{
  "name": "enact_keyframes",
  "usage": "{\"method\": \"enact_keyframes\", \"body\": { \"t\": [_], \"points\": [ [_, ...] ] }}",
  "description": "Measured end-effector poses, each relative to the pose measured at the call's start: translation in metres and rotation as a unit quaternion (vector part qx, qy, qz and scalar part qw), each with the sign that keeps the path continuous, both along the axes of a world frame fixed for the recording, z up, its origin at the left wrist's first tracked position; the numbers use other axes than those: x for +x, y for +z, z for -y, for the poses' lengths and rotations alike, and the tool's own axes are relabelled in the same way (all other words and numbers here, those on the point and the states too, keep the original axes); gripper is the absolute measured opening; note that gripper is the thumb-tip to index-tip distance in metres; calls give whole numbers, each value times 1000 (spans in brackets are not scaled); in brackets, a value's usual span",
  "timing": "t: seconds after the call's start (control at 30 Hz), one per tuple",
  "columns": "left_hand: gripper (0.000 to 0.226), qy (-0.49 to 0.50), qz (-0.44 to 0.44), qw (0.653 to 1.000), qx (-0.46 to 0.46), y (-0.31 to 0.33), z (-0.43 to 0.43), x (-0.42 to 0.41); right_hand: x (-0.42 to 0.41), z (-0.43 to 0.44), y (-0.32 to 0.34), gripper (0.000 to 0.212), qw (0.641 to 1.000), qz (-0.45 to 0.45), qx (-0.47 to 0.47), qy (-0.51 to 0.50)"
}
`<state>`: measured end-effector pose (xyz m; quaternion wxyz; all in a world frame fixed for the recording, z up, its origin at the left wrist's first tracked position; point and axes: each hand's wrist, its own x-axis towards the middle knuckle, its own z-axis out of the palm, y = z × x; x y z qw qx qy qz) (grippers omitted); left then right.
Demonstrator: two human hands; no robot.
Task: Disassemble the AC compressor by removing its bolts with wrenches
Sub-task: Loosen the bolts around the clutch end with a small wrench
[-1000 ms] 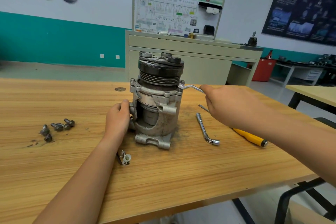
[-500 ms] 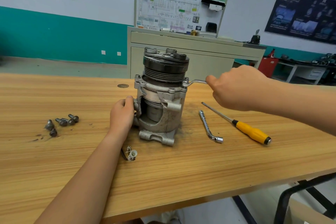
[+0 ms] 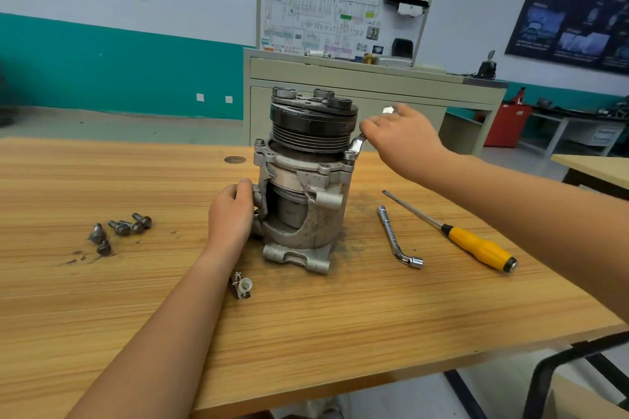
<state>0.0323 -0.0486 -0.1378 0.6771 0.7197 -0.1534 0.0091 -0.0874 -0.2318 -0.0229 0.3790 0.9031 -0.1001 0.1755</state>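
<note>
Midway along the pale wooden bench, nearer its far edge, one grey cast-metal AC compressor with a black grooved pulley stands upright; the left hand grips its left side, and the right hand is curled round one bent silver wrench set on a flange bolt at the upper right. Toward the left edge lie five loose grey bolts; toward the right edge, one L-shaped silver socket wrench and one yellow-handled screwdriver; one small white plug lies by the left forearm.
</note>
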Motion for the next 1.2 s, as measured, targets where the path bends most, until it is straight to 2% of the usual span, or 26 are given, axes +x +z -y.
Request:
{"method": "enact_keyframes", "body": {
  "t": [0.1, 0.2, 0.27, 0.33, 0.43, 0.57, 0.7, 0.8, 0.93, 1.03, 1.1, 1.2],
  "points": [
    [37, -8, -4, 1000, -7, 0, 0, -1, -1, 1, 0, 30, 999, 41, 6, 22],
    [37, -8, 0, 1000, -10, 1, 0, -2, -20, -7, 7, 22, 964, 216, 144, 55],
    [37, -7, 3, 1000, -17, 1, 1, -3, -38, -16, 9, 27, 943, 257, 206, 55],
    [38, -2, 7, 1000, -4, 1, 1, -2, -58, -27, 6, 25, 945, 235, 221, 56],
    [38, 1, 11, 1000, 14, 0, 1, -2, -82, -43, -2, 17, 974, 118, 190, -30],
    [37, -1, 2, 1000, 18, 0, 1, -1, -87, -62, -4, 25, 985, 26, 151, -84],
    [38, 3, 0, 1000, 18, -1, 2, 0, -81, -76, 5, 28, 989, -12, 99, -113],
    [37, -2, 0, 1000, 18, -2, 3, 1, -75, -99, 17, 9, 987, -60, 55, -138],
    [38, -7, -6, 1000, 9, -1, 2, 0, -65, -114, 21, 25, 980, -99, 61, -159],
    [38, -5, -6, 1000, 8, -1, 2, -1, -67, -104, 25, 5, 980, -112, 43, -157],
    [38, -7, -10, 1000, 8, -1, 2, 0, -68, -95, 29, 14, 979, -126, 38, -157],
    [37, -13, -22, 1000, -2, -2, 2, 3, -68, -86, 35, 14, 979, -145, 22, -143]
  ]
}}
